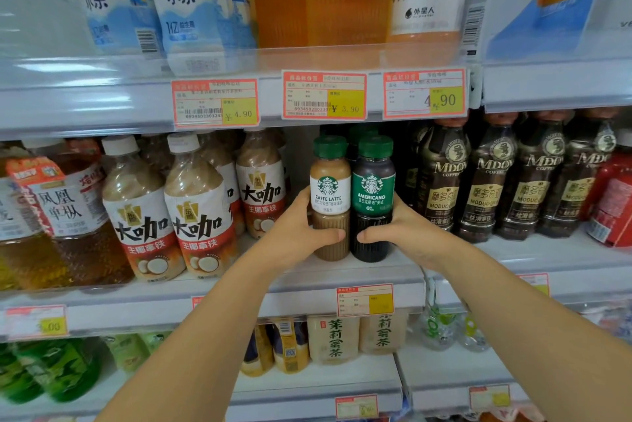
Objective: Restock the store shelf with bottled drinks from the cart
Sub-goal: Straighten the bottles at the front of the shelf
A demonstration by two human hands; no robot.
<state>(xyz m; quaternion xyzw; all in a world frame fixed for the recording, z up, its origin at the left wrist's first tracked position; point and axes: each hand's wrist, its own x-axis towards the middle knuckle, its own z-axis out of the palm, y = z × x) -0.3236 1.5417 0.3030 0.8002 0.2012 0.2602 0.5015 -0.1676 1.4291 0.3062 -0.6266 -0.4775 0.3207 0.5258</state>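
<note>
Two upright bottles stand touching at the front edge of the middle shelf [369, 273]: our left hand [301, 230] curls round the latte bottle [330, 196] from its left, our right hand [407, 230] round the Americano bottle [372, 196] from its right, thumbs across the fronts; their row lies straight behind.

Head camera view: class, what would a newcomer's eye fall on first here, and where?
The left hand and right hand grip two green-capped coffee bottles side by side at the front of the middle shelf: a pale caffe latte bottle and a dark americano bottle. Red-and-yellow price tags hang just above them.
</note>
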